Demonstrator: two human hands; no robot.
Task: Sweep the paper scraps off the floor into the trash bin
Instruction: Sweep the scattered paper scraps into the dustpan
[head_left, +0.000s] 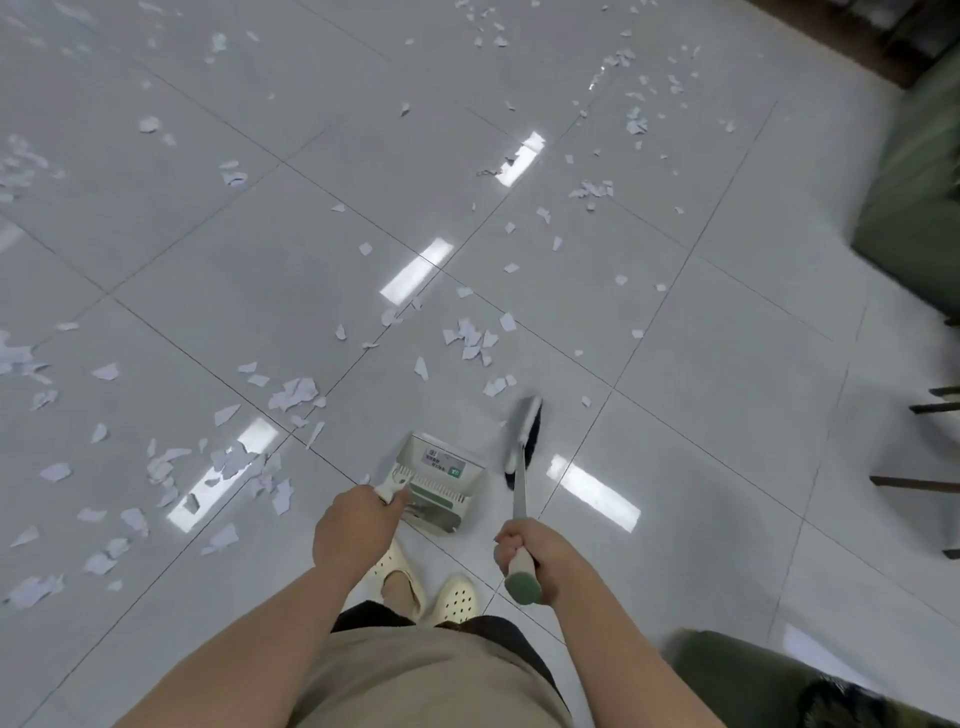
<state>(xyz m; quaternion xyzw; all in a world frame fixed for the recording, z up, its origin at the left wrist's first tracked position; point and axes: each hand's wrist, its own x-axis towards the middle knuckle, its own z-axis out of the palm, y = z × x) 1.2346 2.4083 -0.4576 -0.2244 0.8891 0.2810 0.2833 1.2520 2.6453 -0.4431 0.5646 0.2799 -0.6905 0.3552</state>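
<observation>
White paper scraps (470, 338) lie scattered over the glossy grey tiled floor (675, 441), thickest at the left and far right. My left hand (356, 530) grips the handle of a white and green dustpan (439, 486) that stands just ahead of my feet. My right hand (530, 551) grips the green-capped handle of a broom (524, 441), whose dark bristle head is to the right of the dustpan, near a few scraps. No trash bin is in view.
A green sofa (919, 208) stands at the right edge, with another green seat (769, 686) at the bottom right. Dark wooden furniture legs (919, 483) jut in from the right. My cream slippers (431, 592) are directly below the dustpan.
</observation>
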